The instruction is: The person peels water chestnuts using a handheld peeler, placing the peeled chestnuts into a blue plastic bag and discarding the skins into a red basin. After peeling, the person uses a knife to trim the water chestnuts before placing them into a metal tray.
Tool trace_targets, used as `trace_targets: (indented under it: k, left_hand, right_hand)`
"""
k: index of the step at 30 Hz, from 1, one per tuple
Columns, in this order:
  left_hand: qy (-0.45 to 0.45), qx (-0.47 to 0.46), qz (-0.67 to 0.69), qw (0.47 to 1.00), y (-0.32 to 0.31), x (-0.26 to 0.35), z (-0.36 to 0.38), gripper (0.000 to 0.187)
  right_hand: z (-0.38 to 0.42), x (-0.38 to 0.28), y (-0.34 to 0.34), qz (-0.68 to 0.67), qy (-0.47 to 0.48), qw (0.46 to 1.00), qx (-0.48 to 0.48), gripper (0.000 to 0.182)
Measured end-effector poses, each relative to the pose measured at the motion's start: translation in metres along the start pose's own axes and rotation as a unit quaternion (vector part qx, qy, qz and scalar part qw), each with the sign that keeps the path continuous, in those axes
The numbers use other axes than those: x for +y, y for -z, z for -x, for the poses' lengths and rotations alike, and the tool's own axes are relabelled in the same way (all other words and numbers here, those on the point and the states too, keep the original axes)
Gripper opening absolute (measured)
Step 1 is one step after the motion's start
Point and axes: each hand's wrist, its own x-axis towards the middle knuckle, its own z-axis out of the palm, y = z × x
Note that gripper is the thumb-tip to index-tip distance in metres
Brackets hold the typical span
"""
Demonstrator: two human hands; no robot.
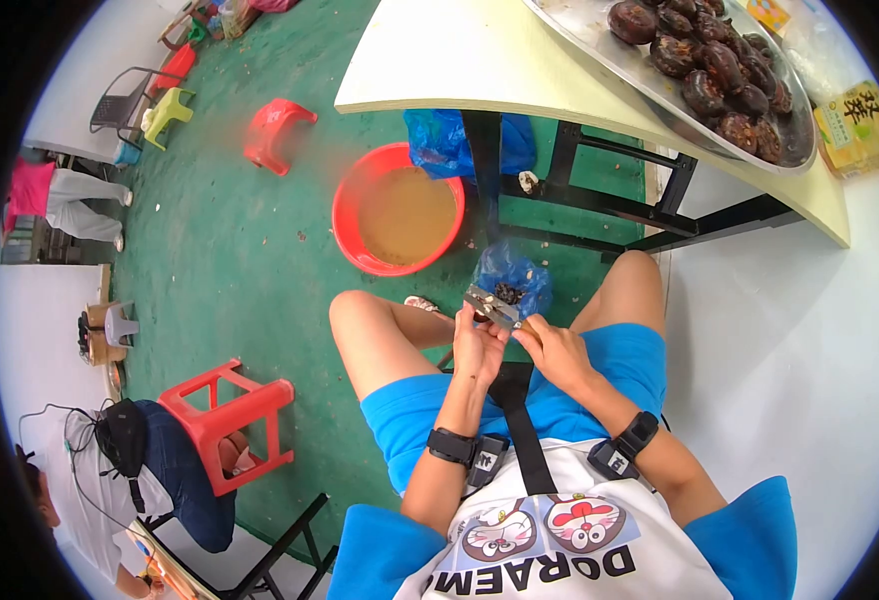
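My right hand (557, 352) is wrapped around the handle of a knife (495, 306) with a wide metal blade, which points up and left. My left hand (480, 347) is closed on a small dark brown water chestnut (481, 318), mostly hidden by the fingers and the blade. Pale bits cling to the blade. Just beyond both hands, a blue plastic bag (532, 290) lies opened on the floor between my legs, with dark peelings (509, 293) inside. More water chestnuts (702, 92) are heaped on a round metal tray (650, 100) at upper right.
The tray rests on a pale table (430, 60) with black legs. A red basin (345, 235) of murky water and another blue bag (438, 140) are on the green floor. Red stools (278, 135) stand leftward. One person (120, 480) sits lower left; another (70, 195) stands farther off.
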Motion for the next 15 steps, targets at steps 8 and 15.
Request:
trace_targets:
  k: [8,15]
  left_hand:
    - [-0.026,0.008,-0.032,0.999,0.012,-0.002,-0.014,0.021]
    - [-0.022,0.016,-0.041,0.999,0.008,0.003,-0.013,0.022]
  right_hand:
    - [-0.005,-0.002,-0.010,-0.023,-0.031,0.999,-0.002,0.029]
    - [-0.011,0.001,-0.008,-0.035,-0.023,0.999,-0.020,0.028]
